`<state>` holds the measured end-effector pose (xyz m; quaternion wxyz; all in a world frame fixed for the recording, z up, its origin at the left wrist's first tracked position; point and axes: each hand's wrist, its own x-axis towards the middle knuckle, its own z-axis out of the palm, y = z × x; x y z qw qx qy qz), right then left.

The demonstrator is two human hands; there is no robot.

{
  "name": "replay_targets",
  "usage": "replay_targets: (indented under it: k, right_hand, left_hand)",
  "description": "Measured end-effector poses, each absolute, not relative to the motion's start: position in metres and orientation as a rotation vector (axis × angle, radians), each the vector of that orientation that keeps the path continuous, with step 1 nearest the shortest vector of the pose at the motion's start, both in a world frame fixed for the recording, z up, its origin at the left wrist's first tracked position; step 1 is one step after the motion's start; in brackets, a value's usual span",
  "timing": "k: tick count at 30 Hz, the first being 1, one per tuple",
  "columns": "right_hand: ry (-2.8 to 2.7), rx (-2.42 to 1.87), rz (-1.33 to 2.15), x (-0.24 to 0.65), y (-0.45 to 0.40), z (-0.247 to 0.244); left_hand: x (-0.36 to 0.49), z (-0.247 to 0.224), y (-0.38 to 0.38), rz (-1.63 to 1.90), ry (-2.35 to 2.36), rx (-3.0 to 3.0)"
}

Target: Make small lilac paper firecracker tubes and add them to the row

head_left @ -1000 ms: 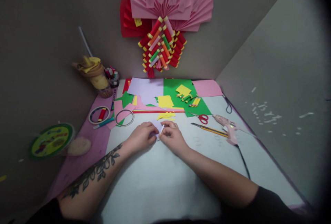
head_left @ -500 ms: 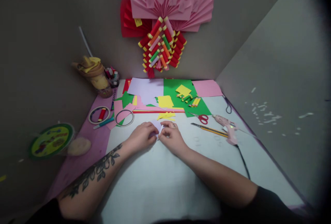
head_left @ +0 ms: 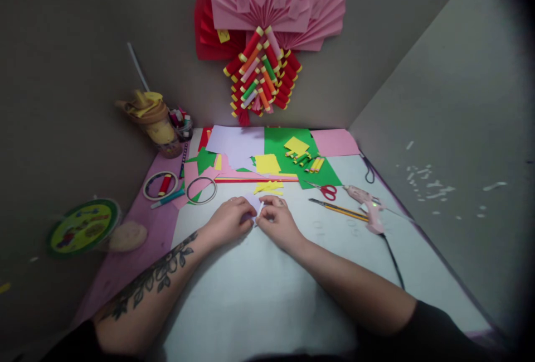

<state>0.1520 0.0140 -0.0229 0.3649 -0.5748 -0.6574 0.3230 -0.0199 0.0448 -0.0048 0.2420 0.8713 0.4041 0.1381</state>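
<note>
Between my two hands, at the middle of the table, lies a small piece of lilac paper (head_left: 252, 201). My left hand (head_left: 232, 218) is closed at the paper's left side, thumb and fingers pinching it. My right hand (head_left: 277, 223) pinches the right side, where a narrow white strip or roll (head_left: 261, 206) stands along the paper. Whether that strip is a separate piece or a rolled edge I cannot tell. Fingers hide much of the paper. Just beyond my hands lie loose yellow paper strips (head_left: 268, 187).
Red-handled scissors (head_left: 328, 192), a yellow cutter knife (head_left: 340, 210) and a pink glue gun (head_left: 368, 203) with a cord lie on the right. Tape rolls (head_left: 201, 191) and a blue pen-like tool (head_left: 168, 199) are on the left. Coloured sheets (head_left: 273, 139) with small paper rolls (head_left: 314, 164) lie behind.
</note>
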Motion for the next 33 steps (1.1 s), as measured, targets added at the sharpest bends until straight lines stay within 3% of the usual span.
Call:
replay_targets:
  k: [33]
  right_hand:
    - [-1.694, -1.495, 0.78, 0.1512, 0.014, -0.0242]
  left_hand:
    - [-0.0174, 0.0002, 0.0384, 0.342, 1.172, 2.381]
